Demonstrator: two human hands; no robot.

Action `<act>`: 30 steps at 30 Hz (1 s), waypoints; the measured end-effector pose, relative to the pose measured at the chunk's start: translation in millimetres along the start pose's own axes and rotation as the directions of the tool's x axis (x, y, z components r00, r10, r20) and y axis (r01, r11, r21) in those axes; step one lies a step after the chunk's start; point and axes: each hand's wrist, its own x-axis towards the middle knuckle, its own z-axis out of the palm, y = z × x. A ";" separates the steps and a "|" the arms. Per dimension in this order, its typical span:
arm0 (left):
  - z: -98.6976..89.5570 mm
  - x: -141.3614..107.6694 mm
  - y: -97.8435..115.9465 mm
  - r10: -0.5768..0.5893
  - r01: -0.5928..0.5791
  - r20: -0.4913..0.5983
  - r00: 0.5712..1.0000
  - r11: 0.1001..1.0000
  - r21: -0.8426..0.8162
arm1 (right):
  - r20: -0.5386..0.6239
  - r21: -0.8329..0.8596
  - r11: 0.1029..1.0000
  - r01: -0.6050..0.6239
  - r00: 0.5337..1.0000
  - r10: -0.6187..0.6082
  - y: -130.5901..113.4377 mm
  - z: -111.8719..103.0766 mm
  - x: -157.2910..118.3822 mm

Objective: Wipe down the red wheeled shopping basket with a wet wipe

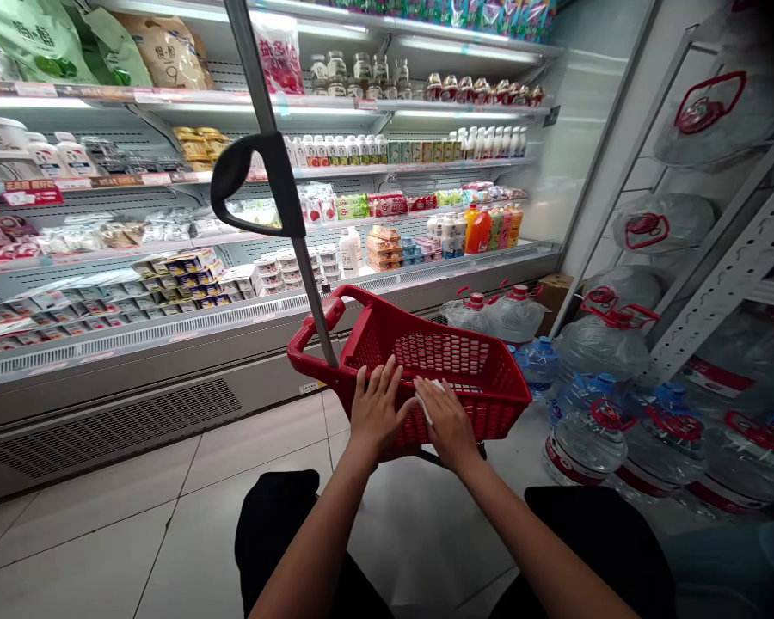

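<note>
A red plastic shopping basket point(504, 414) with lattice sides stands on the floor in front of me, and no goods show inside it. From its left end rises a grey pull pole point(317, 305) with a black loop handle point(285, 185). My left hand point(375, 411) lies with fingers spread on the near rim and side. Just right of it, my right hand point(448, 419) presses a small white cloth or tissue point(427, 411) against the near side. Most of the cloth is hidden under the fingers.
Behind the basket runs an open refrigerated display case point(187, 322) with shelves of dairy goods and drinks. Large water bottles point(584, 443) crowd the floor on the right, beside a white metal rack point(741, 284). My knees frame the tiled floor point(232, 499).
</note>
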 end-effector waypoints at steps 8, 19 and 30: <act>-1.1 -4.7 -13.6 -0.014 0.014 -0.028 1.000 1.000 -0.014 | 0.014 -0.075 0.976 -0.203 0.979 0.204 86.8 -45.1 -61.1; 26.2 -11.9 24.2 0.005 -0.005 -0.014 1.000 0.999 -0.036 | 0.056 -0.147 0.984 -0.103 0.992 0.112 38.2 -16.7 -41.6; 23.1 -6.8 3.3 0.069 -0.069 0.009 0.998 0.995 -0.066 | 0.060 -0.198 0.968 -0.156 0.983 0.171 65.3 -35.8 -68.3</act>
